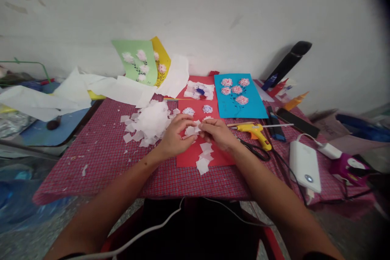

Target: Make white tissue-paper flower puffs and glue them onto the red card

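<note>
On the counter before us, we see a pile of paper squares left of a sheet. Right of the sheet lies a glue gun, with a flower card behind it.

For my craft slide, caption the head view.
Left hand and right hand handle white paper pieces over a red sheet.

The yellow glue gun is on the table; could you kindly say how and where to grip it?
Probably by the handle, from the near right: the yellow glue gun lies on its side, nozzle pointing left, handle slanting towards the person.
</note>
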Tool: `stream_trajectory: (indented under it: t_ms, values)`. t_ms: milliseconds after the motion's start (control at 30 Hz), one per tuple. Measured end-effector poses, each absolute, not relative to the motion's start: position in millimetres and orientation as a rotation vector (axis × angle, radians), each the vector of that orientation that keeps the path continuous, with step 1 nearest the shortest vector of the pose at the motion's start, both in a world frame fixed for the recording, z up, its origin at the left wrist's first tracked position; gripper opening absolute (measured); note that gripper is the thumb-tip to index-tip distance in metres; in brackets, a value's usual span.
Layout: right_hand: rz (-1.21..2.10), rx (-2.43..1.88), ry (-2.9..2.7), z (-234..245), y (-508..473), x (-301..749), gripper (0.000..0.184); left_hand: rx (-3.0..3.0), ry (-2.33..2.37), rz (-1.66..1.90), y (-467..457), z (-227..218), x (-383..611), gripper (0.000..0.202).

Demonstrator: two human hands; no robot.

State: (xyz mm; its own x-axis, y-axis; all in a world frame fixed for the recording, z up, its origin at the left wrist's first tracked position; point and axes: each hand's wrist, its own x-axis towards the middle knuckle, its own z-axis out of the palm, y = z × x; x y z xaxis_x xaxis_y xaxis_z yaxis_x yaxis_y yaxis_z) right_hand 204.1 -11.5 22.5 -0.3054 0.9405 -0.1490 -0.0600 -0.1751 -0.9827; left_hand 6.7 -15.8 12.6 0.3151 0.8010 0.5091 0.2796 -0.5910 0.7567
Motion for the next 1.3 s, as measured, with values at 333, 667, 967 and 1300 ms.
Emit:
stream_trajectory:
  t_ms: [333,667,967,1300]
  values:
    - [1.646,-1.028,-1.214,18.6,-10.6,202.0,0.039,2.019,0.965,1.248,-14.1,13.6,6.0,0.008]
    - [1.574,-0.983,-1.296,21.5,-15.2,202.7,0.018,1.766,0.899,1.200,-12.9,12.2,5.0,0.009]
    - [1.497,-1.022,-1.352,19.5,-13.6,202.6,0.024,1.589,0.878,1.130,-11.7,8.8,5.2,0.012]
    - [1.422,-1.095,-1.436,24.6,-15.7,203.1,0.028,1.318,0.887,1.114,-11.7,9.8,7.8,0.020]
